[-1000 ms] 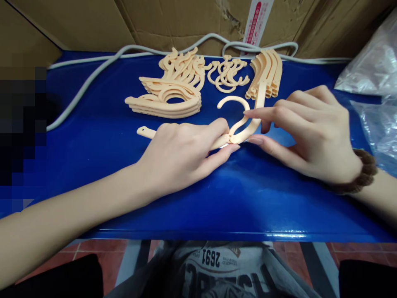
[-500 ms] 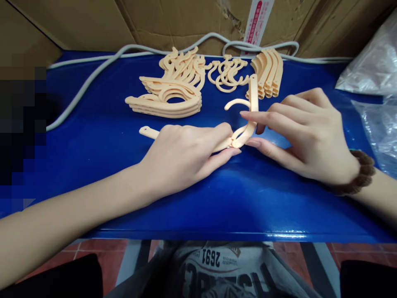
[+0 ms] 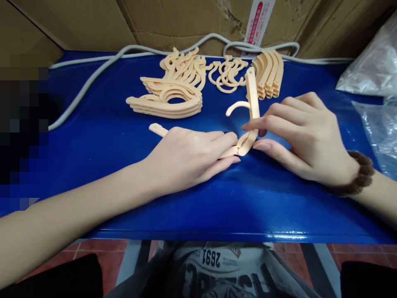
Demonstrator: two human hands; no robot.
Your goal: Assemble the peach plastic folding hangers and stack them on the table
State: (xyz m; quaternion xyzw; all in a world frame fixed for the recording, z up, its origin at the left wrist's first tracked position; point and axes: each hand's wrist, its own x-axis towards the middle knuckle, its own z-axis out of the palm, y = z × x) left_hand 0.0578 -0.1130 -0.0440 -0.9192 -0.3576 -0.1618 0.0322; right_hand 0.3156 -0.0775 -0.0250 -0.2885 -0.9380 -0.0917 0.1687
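A beige plastic folding clothes hanger [image 3: 253,99] is held low over the blue table, bent at its joint. One arm points up, with a curved prong reaching left from it. The other arm lies under my left hand [image 3: 189,155], and its holed end sticks out to the left of the knuckles. The left fingers and thumb are closed on that arm close to the joint. My right hand [image 3: 300,132] has its index finger bent across the upright arm, while the thumb is beside its lower curve. A brown fuzzy band circles the right wrist.
Folded hangers [image 3: 167,108] are stacked behind my left hand. Further back are a heap of curved pieces [image 3: 182,68], loose hooks [image 3: 228,76] and a row of hanger arms [image 3: 269,72]. A white cable [image 3: 124,51] runs before the cardboard [image 3: 186,20]. Plastic bags [image 3: 372,62] lie right.
The hanger and my left hand have shifted slightly right and toward me. The upright arm now leans a little to the left at its top. The piles stay put.
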